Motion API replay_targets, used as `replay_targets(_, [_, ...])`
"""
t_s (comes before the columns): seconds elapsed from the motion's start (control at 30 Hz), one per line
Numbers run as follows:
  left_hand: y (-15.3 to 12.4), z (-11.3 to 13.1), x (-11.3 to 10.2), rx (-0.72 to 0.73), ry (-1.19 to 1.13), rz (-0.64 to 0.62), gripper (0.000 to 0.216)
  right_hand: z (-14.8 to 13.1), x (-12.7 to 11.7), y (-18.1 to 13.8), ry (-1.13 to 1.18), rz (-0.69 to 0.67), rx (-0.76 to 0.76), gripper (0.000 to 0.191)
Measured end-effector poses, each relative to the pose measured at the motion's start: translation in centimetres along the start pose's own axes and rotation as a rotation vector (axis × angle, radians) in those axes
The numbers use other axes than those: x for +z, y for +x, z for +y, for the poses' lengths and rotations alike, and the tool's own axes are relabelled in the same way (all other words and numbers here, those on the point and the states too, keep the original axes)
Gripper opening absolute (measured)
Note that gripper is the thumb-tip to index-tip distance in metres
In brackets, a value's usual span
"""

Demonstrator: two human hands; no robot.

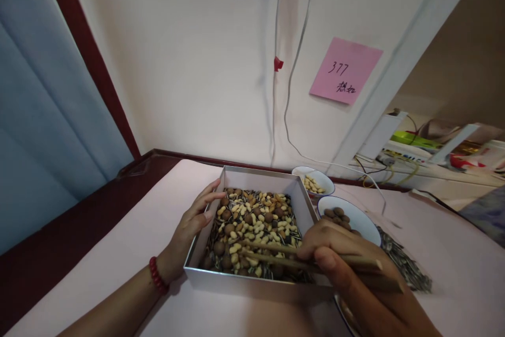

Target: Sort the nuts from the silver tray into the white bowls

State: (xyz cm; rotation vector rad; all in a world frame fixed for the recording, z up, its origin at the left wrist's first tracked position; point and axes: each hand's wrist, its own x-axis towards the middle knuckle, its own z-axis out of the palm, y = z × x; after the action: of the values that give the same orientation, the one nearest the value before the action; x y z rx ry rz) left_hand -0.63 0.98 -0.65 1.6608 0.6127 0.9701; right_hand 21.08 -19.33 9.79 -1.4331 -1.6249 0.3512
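Now we rest left hand (193, 220), fingers extended, over box (252, 283) edge; right hand (347, 258) grips chopsticks (276, 261). Peanuts (258, 226) seem light, brittle-shelled: best pinched gently at waist.

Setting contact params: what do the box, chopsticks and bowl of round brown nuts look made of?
Box: probably cardboard, possibly thin metal; pale grey, slight sheen, straight thin walls with bright edges.
Chopsticks: likely wood or bamboo; tan-brown, fairly matte.
Bowl: enamelled metal or glazed ceramic, can't tell which; smooth white with a blue rim.
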Motion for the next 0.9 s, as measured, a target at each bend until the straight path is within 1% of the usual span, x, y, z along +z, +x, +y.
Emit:
replay_targets(0.1, [-0.1,0.2,0.1,-0.006,0.001,0.005,0.035,-0.1,-0.1,-0.1,0.002,0.045,0.015,0.031])
replay_targets(0.17, [-0.1,0.4,0.2,-0.008,0.008,0.012,0.036,0.1,-0.1,-0.2,-0.008,0.076,-0.003,0.030])
replay_targets(0.23, [-0.1,0.6,0.3,-0.007,0.018,0.022,0.036,0.4,0.1,-0.1,-0.026,0.077,-0.027,0.026])
replay_targets(0.37, [-0.1,0.8,0.5,-0.001,0.022,0.027,0.036,0.7,0.7,0.4,-0.036,0.008,-0.074,0.022])
replay_targets(0.53, [-0.3,0.8,0.5,0.009,0.029,0.032,0.036,0.9,1.7,0.6,-0.016,-0.109,-0.059,0.024])
replay_targets(0.6, [-0.2,0.8,0.4,0.014,0.031,0.031,0.035,1.1,2.0,0.6,-0.006,-0.129,-0.062,0.025])
replay_targets(0.7, [-0.2,0.9,0.4,0.013,0.034,0.029,0.035,1.3,2.3,0.4,0.000,-0.108,-0.076,0.026])
replay_targets(0.8, [-0.3,0.8,0.4,0.007,0.025,0.031,0.036,1.1,1.9,0.3,-0.019,-0.076,-0.109,0.025])
replay_targets(0.83, [-0.2,0.8,0.4,0.004,0.023,0.031,0.036,0.9,1.7,0.2,-0.032,-0.055,-0.124,0.024])
replay_targets(0.9, [-0.2,0.9,0.4,-0.004,0.034,0.025,0.037,0.4,1.0,0.0,-0.064,0.033,-0.158,0.020])
